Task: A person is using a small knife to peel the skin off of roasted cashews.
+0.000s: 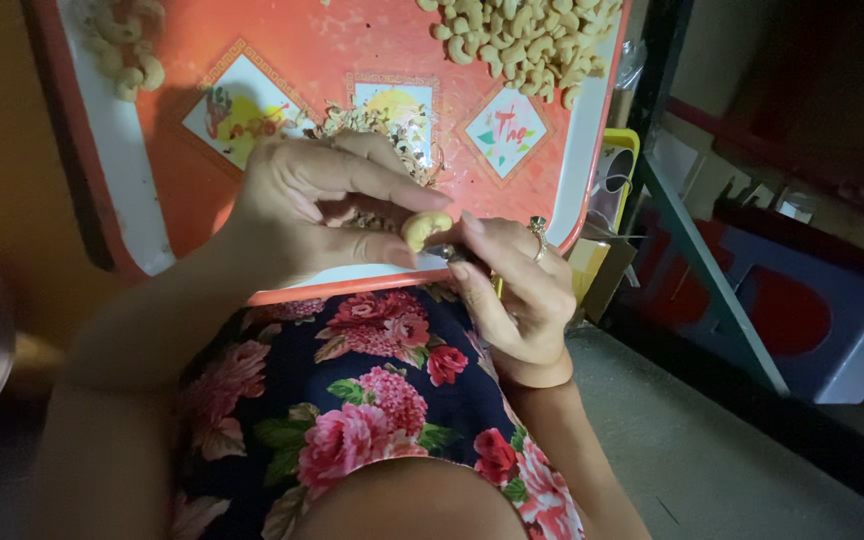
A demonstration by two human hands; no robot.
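Pale cashew (425, 229) pinched in left hand (317, 215), right hand (512, 290) curled beside.

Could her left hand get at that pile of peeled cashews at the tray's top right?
Probably not freely: the left hand is pinching a cashew, though nothing blocks the pile.

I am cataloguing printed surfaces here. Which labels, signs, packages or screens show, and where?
Red tray, on the lap: three diamond-shaped picture panels, white with yellow, red and green motifs.
Yellow-edged packet, right of the tray: white front, dark shape.
No screens.
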